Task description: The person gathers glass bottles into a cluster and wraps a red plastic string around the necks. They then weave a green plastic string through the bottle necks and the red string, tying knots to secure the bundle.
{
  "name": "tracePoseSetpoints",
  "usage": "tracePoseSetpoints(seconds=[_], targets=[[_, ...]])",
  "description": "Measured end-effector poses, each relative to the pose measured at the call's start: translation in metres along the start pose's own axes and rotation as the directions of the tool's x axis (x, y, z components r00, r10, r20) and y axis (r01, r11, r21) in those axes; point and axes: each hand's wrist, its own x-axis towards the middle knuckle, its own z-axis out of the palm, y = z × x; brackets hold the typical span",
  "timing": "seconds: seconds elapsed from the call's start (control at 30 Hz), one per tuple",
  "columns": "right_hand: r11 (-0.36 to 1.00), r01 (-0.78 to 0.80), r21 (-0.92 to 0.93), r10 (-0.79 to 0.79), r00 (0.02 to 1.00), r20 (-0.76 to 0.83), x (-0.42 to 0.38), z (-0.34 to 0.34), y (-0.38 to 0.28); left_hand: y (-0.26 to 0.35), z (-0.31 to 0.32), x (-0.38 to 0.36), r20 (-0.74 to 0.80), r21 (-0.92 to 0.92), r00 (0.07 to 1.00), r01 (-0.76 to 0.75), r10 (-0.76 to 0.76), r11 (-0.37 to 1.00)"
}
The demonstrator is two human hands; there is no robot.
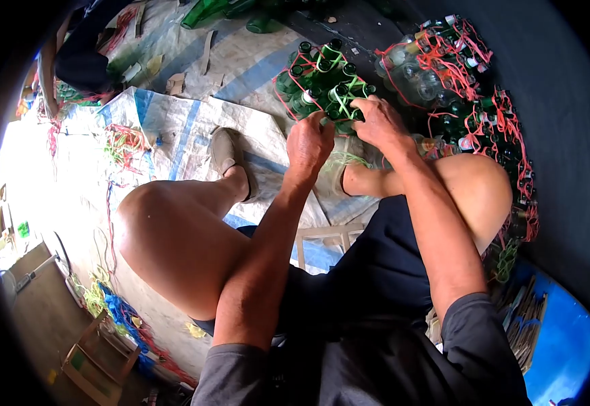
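Observation:
A bundle of upright green glass bottles (322, 84) stands on the sheet in front of my feet. Red and light green plastic twine (339, 105) runs around and between the bottle necks. At the bundle's near side, my left hand (310, 143) is closed in a pinch on the twine, though the fingertips are partly hidden. My right hand (380, 123) is at the near right corner, its thumb and fingers pinched on the light green twine beside the bottles. Loose light green strands hang below, near my right shoe (351, 152).
More bottles tied with red twine (437, 68) stand at the right along a dark wall. Loose green bottles (203, 12) lie at the top. Scraps of twine (126, 145) lie on the woven sheet (187, 125). Another person's dark-clothed leg (82, 61) is at upper left.

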Motion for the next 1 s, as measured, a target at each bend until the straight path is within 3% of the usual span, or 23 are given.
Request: tracePoseSetpoints(seconds=[0.13,0.27,0.4,0.53,0.77,1.0], targets=[[0.997,-0.065,0.045,0.071,0.987,-0.142,-0.011,0.004,-0.021,0.003,-0.008,0.003,0.024,0.096,1.0,-0.022,0.02,0.995],[0.999,-0.048,-0.001,0.046,0.963,-0.267,-0.015,0.005,-0.029,0.001,-0.016,0.007,0.046,0.097,0.999,-0.027,0.023,0.995],[0.99,0.141,0.017,-0.121,0.898,-0.422,-0.013,0.004,-0.032,-0.004,-0.016,0.01,0.055,0.12,0.997,-0.064,0.058,0.991],[0.969,0.243,0.046,-0.203,0.886,-0.418,-0.005,0.006,-0.034,-0.007,-0.017,0.013,0.059,0.143,0.995,-0.09,0.082,0.986],[0.976,0.14,0.168,-0.086,0.953,-0.292,-0.003,0.013,-0.03,-0.004,-0.023,0.017,0.136,0.283,0.981,-0.173,0.138,0.943],[0.946,0.145,0.288,-0.056,0.954,-0.296,-0.003,0.011,-0.029,0.004,-0.032,0.02,0.232,0.364,0.958,-0.248,0.171,0.898]])
